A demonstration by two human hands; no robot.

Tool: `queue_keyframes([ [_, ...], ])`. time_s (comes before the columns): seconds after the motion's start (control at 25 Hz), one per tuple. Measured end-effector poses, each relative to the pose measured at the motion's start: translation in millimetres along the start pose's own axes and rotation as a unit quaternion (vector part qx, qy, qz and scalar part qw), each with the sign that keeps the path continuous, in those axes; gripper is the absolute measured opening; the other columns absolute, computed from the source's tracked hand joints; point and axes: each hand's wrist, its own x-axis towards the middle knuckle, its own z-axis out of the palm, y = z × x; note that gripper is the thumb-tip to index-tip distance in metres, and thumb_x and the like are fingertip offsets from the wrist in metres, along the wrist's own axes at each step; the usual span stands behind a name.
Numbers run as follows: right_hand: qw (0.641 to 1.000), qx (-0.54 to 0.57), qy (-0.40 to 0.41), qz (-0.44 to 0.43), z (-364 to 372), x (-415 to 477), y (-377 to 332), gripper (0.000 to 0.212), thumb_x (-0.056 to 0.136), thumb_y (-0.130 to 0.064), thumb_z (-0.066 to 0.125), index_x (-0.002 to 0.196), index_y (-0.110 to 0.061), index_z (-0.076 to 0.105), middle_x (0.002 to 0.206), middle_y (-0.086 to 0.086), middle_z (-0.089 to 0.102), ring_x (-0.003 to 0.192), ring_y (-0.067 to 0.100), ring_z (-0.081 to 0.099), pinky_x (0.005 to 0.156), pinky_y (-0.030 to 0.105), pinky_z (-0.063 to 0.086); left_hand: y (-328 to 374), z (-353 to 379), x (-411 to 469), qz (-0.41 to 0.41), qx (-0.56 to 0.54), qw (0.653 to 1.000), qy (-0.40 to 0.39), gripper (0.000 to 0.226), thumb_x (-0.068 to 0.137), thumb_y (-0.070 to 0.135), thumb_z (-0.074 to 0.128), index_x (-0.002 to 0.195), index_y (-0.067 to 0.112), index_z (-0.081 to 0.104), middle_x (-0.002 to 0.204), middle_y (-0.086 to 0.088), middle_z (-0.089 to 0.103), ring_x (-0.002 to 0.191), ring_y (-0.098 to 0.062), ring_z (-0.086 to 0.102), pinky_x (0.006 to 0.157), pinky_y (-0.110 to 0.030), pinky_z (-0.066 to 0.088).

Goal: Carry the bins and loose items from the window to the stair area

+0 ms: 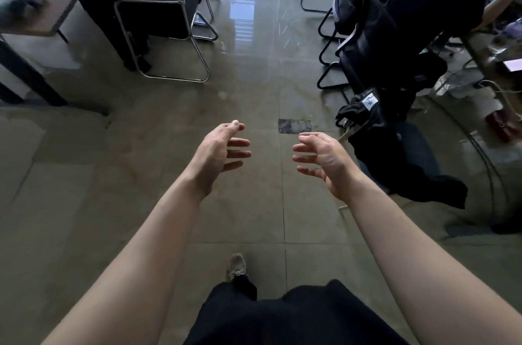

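Both my arms reach forward over a glossy tiled floor. My left hand is open, fingers spread and curled a little, palm facing right. My right hand mirrors it, open with palm facing left. Nothing is in either hand. No bin or loose item shows in this view. My dark trousers and one shoe appear at the bottom centre.
A seated person on a chrome-framed chair is at the upper left beside a desk. Black chairs, a seated person and a dark garment hanging to the floor line the right. A metal floor plate lies ahead in the aisle.
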Motion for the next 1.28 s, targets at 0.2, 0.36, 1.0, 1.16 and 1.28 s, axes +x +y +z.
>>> queue_keyframes([
  [0.2,1.0,0.018,-0.002,0.008,12.3,72.7,-36.0,0.014,0.1,-0.026,0.061,0.111,-0.016,0.063,0.11,0.011,0.067,0.096,0.028,0.066,0.086,0.043,0.055,35.3,-10.8,69.4,-0.02,-0.001,1.0,-0.002,0.044,0.107,0.052,0.043,0.128,0.023,0.068,0.121,-0.012,0.075,0.107,-0.031,0.075,0.091,-0.042,0.056],
  [0.36,0.999,0.028,-0.014,0.013,15.1,146.0,-66.2,0.016,0.1,-0.026,0.06,0.112,-0.017,0.063,0.112,0.011,0.067,0.096,0.028,0.067,0.086,0.043,0.055,69.4,-5.7,135.5,-0.02,0.007,1.0,0.003,0.044,0.107,0.051,0.042,0.129,0.022,0.067,0.123,-0.014,0.074,0.108,-0.032,0.075,0.089,-0.04,0.055],
  [1.0,0.998,0.013,-0.046,0.031,17.6,456.5,-257.0,0.013,0.1,-0.026,0.06,0.11,-0.017,0.063,0.108,0.01,0.066,0.089,0.027,0.066,0.076,0.037,0.053,239.0,22.3,438.1,-0.024,0.024,0.999,0.036,0.042,0.107,0.051,0.042,0.128,0.024,0.066,0.119,-0.012,0.076,0.106,-0.03,0.075,0.089,-0.041,0.055],
  [1.16,0.999,0.004,-0.042,0.034,44.0,531.1,-298.1,0.014,0.101,-0.026,0.059,0.112,-0.017,0.062,0.109,0.011,0.066,0.091,0.028,0.066,0.082,0.042,0.053,272.6,-1.1,523.4,-0.022,0.013,0.999,0.023,0.041,0.108,0.049,0.041,0.129,0.023,0.065,0.122,-0.014,0.074,0.099,-0.026,0.075,0.083,-0.037,0.054],
  [1.28,0.999,0.001,-0.025,0.022,67.9,595.1,-337.2,0.015,0.101,-0.028,0.059,0.111,-0.018,0.062,0.108,0.01,0.067,0.091,0.027,0.067,0.082,0.042,0.054,309.6,-21.4,600.2,-0.021,0.007,1.0,0.011,0.042,0.108,0.048,0.041,0.131,0.022,0.064,0.123,-0.016,0.074,0.098,-0.026,0.074,0.084,-0.038,0.053],
])
